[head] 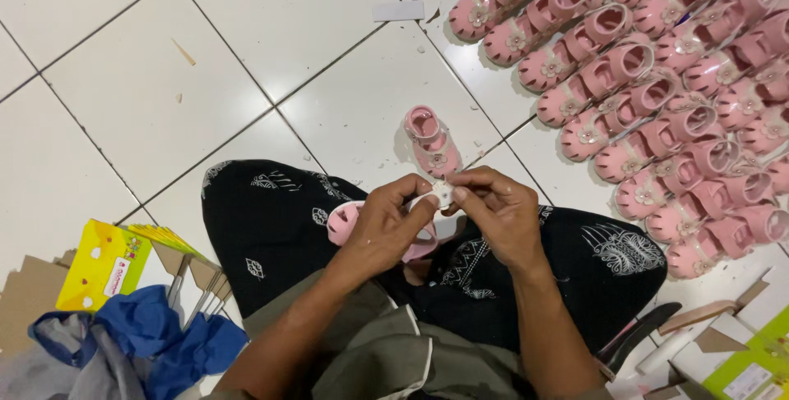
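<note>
Pink sandal [353, 223] lies on my lap under my left hand [386, 231], whose fingers [411, 190] pinch its white flower piece [442, 194] together with my right hand [501, 215]. Beyond my fingertips, another sandal [431, 141] sits on the floor [246, 55].

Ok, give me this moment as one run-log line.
left hand: holds pink sandal on lap | right hand: pinches white flower piece | single sandal on floor ahead | sandal rows at right
</note>
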The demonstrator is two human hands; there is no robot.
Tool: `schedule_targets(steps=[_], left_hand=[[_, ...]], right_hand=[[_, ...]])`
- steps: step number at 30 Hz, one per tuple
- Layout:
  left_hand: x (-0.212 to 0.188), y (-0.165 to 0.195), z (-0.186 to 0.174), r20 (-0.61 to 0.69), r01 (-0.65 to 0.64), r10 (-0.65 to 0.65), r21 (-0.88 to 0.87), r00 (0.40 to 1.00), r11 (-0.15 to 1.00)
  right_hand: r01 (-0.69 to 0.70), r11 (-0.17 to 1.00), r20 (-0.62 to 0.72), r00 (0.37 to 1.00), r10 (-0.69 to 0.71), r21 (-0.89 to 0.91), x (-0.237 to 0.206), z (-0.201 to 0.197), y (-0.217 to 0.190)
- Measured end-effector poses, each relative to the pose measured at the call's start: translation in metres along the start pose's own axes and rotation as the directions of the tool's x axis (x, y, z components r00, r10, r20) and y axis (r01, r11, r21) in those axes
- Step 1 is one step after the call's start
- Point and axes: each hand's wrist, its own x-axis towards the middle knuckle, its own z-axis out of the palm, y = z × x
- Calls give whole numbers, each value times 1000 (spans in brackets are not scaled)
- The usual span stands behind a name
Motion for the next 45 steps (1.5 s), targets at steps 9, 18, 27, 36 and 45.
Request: schedule_targets(steps=[9, 18, 27, 36, 45], left_hand=[[112, 14, -7, 79, -283, 272, 211, 959, 936], [172, 66, 40, 39, -95, 87, 451, 995, 887], [173, 61, 17, -48, -362, 416, 410, 908, 837], [179, 11, 3, -53, 58, -118, -634, 992, 771], [178, 40, -14, 319, 159, 121, -723, 940, 673]], right_hand=[[203, 920, 46, 979, -199, -335, 94, -54, -9], [-28, 997, 26, 999, 30, -78, 135, -117, -29], [-10, 998, 34, 999, 12, -56, 137, -110, -60], [60, 915, -54, 998, -42, 399, 133, -85, -114], [249, 917, -324, 935, -144, 312, 108, -64, -102]])
